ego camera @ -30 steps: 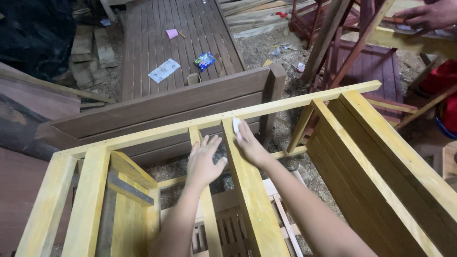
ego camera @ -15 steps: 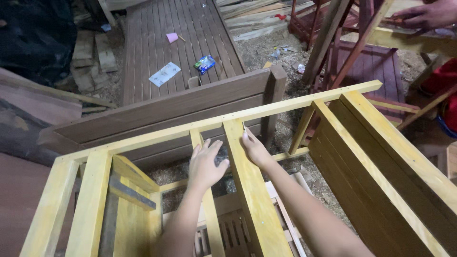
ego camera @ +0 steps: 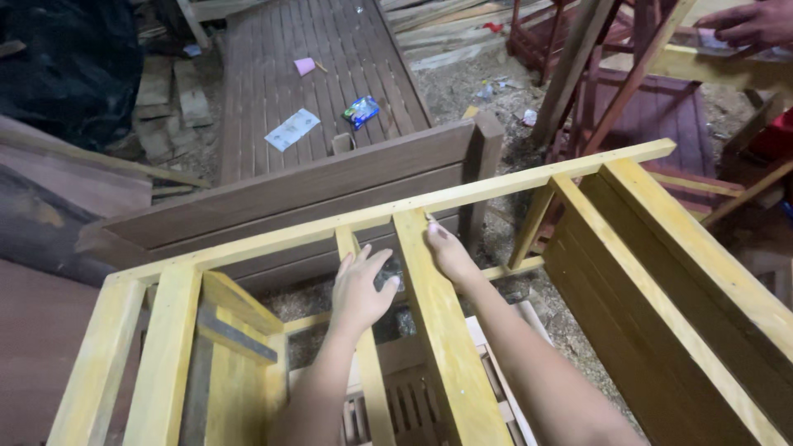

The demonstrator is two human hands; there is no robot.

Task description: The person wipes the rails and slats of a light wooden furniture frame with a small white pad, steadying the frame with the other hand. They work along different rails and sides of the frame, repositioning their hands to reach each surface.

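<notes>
A yellow wooden frame (ego camera: 529,177) with upright slats lies in front of me. My left hand (ego camera: 363,289) rests open, fingers spread, on the narrow slat (ego camera: 368,388). Fingers together, my right hand (ego camera: 450,252) presses against the right edge of the wide slat (ego camera: 442,347), just below the top rail. It holds a small white piece, almost wholly hidden under the fingers. Both forearms reach up from the bottom of the view.
A dark brown slatted bed frame (ego camera: 330,177) lies beyond, with a paper sheet (ego camera: 291,130) and a blue packet (ego camera: 361,110) on it. Another person's hand (ego camera: 747,23) rests on a yellow beam at top right. Red frames (ego camera: 578,49) and scrap wood lie on the sawdust floor.
My right hand has slid from the top of the wide slat down and onto its right edge, and the white piece is no longer plainly visible. The left hand has barely moved.
</notes>
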